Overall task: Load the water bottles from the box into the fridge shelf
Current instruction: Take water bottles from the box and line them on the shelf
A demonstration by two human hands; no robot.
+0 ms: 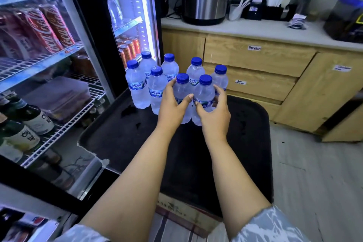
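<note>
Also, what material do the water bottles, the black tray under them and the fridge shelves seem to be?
Water bottles: clear thin plastic, see-through, glossy blue caps.
Black tray: probably matte plastic; dull, rounded rim.
Fridge shelves: white-coated wire, likely metal; the grid shows.

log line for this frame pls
left hand: grips front-left bottle | right hand: grips front-right bottle | eight bottles upright on black tray | fridge open

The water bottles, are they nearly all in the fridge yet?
Not yet. Eight water bottles stand on the black tray beside the open fridge, and no water bottles show on its shelves, only cans and other drinks. The left hand and right hand each curl round one of the two nearest bottles. All eight are left to load.
</note>
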